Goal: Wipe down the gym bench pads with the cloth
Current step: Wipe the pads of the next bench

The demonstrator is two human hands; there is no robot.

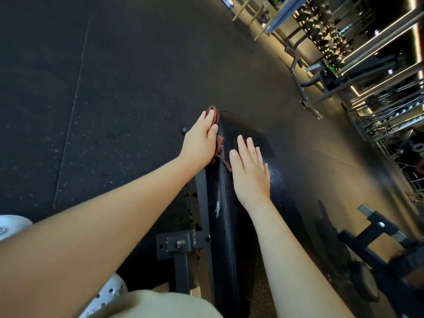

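Cloth at bench pad left edge under left hand; right hand flat.

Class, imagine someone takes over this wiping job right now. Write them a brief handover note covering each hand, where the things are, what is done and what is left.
Left hand: flat, pressing the reddish cloth against the left side of the bench pad, near its far end.
Right hand: flat on the pad's top, holding nothing.
Done: cannot tell how much is wiped.
Left: probably the near left side, where a pale smear shows, and the top.
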